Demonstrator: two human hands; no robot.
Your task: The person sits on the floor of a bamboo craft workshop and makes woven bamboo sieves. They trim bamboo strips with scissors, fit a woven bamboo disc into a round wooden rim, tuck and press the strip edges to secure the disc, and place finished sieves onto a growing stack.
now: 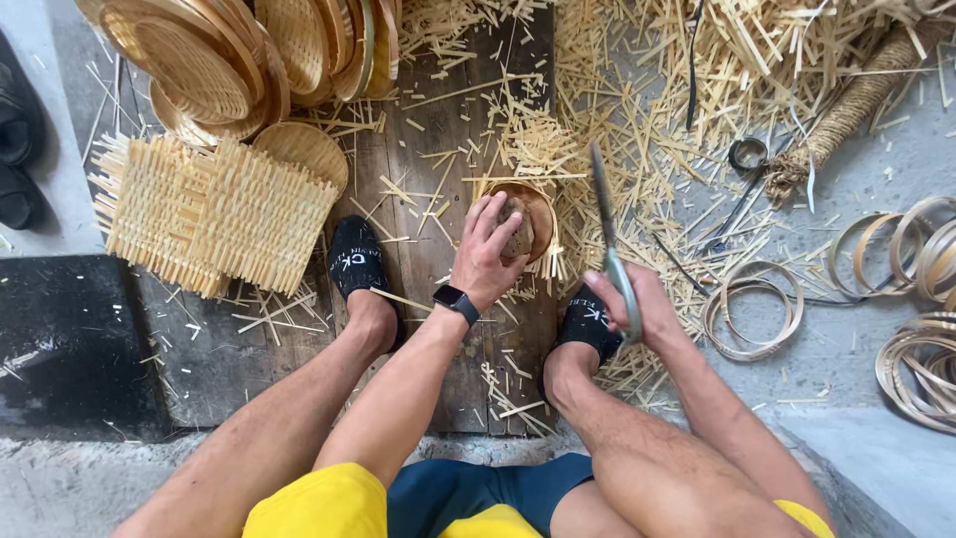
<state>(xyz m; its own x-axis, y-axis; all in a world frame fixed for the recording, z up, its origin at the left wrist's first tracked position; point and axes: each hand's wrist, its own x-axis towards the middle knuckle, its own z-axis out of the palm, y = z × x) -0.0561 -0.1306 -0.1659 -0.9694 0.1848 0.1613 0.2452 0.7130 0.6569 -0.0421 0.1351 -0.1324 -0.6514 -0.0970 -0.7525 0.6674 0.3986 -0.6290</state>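
Left hand (pixel 488 249) presses a small woven basket (pixel 528 214) down on the wooden board (pixel 438 149), grip clamped over its rim; right hand (pixel 637 304) at 3 o'clock of it, grip clenched around scissors (pixel 607 234), blades up; bamboo offcuts (pixel 637 110) crowd the board's 1 o'clock edge; stacked baskets (pixel 239 50) at 11 o'clock, nested, contents hidden; floor at 9 o'clock open.

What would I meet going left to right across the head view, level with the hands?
Square woven mats → left foot → left hand on small round basket → scissors in right hand → loose bamboo rings.
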